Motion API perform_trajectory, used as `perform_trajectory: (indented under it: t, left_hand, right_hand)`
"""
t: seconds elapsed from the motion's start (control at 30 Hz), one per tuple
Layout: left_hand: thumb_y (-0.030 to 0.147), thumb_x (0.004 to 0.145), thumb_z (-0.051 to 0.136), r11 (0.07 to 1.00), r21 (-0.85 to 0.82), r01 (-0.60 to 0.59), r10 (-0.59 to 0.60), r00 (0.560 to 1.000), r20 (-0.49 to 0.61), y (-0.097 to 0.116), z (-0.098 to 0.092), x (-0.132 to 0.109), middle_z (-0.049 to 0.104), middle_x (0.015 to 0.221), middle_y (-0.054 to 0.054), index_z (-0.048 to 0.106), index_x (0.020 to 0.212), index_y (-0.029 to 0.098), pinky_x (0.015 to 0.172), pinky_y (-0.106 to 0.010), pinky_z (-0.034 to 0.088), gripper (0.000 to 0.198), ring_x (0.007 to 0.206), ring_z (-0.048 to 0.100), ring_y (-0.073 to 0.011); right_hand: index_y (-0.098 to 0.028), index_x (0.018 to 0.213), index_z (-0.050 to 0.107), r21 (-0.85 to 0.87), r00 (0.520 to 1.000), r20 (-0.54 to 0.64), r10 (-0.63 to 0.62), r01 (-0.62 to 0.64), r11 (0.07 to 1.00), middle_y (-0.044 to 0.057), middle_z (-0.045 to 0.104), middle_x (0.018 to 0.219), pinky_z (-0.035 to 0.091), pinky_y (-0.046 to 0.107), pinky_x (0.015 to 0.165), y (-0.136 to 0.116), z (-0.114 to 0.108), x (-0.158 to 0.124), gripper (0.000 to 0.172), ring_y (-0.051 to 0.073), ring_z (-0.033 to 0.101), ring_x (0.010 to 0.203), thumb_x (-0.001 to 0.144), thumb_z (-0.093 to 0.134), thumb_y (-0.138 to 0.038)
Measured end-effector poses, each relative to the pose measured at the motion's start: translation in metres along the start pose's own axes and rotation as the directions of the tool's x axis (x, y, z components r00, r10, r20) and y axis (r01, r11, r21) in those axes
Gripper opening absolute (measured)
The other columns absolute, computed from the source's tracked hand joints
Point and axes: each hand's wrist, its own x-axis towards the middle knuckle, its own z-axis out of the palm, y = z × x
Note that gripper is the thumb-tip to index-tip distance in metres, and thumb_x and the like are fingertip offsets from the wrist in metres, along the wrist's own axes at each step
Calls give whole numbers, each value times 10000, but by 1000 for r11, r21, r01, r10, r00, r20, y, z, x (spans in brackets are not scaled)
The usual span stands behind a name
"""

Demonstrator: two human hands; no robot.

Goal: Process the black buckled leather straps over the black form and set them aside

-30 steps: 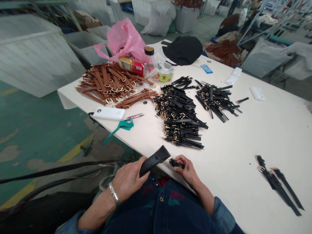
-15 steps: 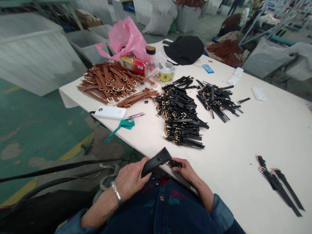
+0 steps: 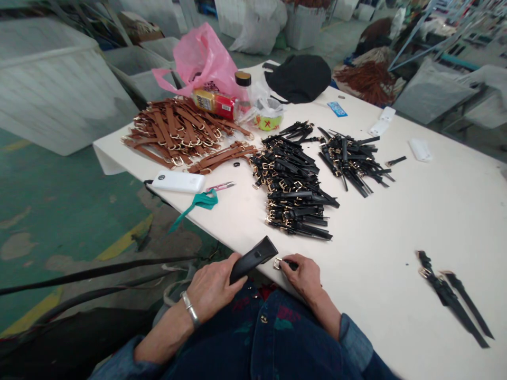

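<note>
My left hand (image 3: 214,284), with a silver bracelet on its wrist, is wrapped round a black handheld tool (image 3: 253,259) that has a wide, flared end. The tool's kind is not clear. To its right, at the table's near edge, my right hand (image 3: 304,274) pinches a short black buckle strap (image 3: 293,265). The strap's gold buckle (image 3: 277,263) sticks out toward the tool, a small gap apart from it. Most of this strap is hidden by my fingers. Ahead of both hands lies a stacked pile of black buckle straps (image 3: 295,184).
A looser heap of black straps (image 3: 348,158) lies right of the pile; two straps (image 3: 447,290) lie at right. Brown straps (image 3: 170,132), a white device (image 3: 178,181), pink thread snips (image 3: 221,186), a teal cloth strip (image 3: 204,200), a pink bag (image 3: 206,58) and black cap (image 3: 299,79) occupy the table's left and back.
My right hand has drawn slightly right, away from the tool, and the gold buckle now shows clearly. My left hand keeps the tool in nearly the same place.
</note>
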Motion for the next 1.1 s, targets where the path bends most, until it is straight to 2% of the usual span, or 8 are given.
perform_trajectory:
  t: [0.13,0.33,0.43,0.57,0.67,0.77,0.97,1.1]
  left_hand:
    - [434,781,426,1000,-8,28,-28,999,28,1,0,0,641,836,-20,457,1056,274,645,-261,398,320,783,601,-198]
    - [411,780,426,999,-34,28,-26,998,63,6,1,-2,639,878,-9,454,1061,289,650,-262,394,308,811,596,-199]
    - [396,772,438,999,-39,3,0,996,88,10,3,-3,637,891,-7,451,1066,290,660,-263,396,313,828,592,-199]
    - [387,758,454,999,-26,-44,46,994,98,11,11,0,639,858,2,457,1034,296,636,-264,399,290,789,597,-196]
    - [387,757,450,998,11,-63,61,993,99,11,18,5,639,835,-4,454,1020,287,635,-271,405,281,771,600,-197]
    - [380,768,427,997,50,-66,61,993,98,12,21,8,640,835,-19,448,1021,268,653,-285,415,277,786,604,-205]
    - [395,776,412,991,118,-60,47,992,114,18,19,12,641,826,-38,439,1020,246,642,-299,426,287,779,611,-225]
    - [399,780,411,990,132,-58,40,991,130,19,18,14,637,827,-42,432,1028,240,648,-300,428,296,782,609,-224]
  right_hand:
    - [-279,744,657,-139,995,-13,96,-97,985,-3,665,718,348,255,569,-3,3,1,308,186,596,673,741,518,-555]
    - [-233,753,618,-298,989,-18,145,-144,944,20,632,635,309,244,533,-5,2,2,411,192,587,636,706,501,-624]
    - [-229,776,593,-224,996,0,90,-87,971,8,625,655,331,242,552,-2,-2,-1,359,181,584,640,734,504,-574]
    - [-225,891,562,-4,999,15,-37,37,999,-10,610,755,392,238,626,5,-8,-7,214,151,567,686,738,565,-374]
    - [-222,902,577,81,991,-16,-135,136,987,9,588,822,420,257,679,13,-10,-9,170,156,550,743,741,561,-273]
    - [-228,899,618,81,975,-79,-206,212,974,41,569,881,434,295,706,24,-7,-11,166,184,533,807,750,577,-290]
    - [-234,945,629,66,942,-213,-259,279,958,54,582,897,417,343,733,38,5,-17,165,197,516,845,802,555,-269]
    - [-229,887,642,-27,918,-218,-332,335,942,50,598,880,378,355,721,38,8,-18,124,198,509,830,816,540,-239]
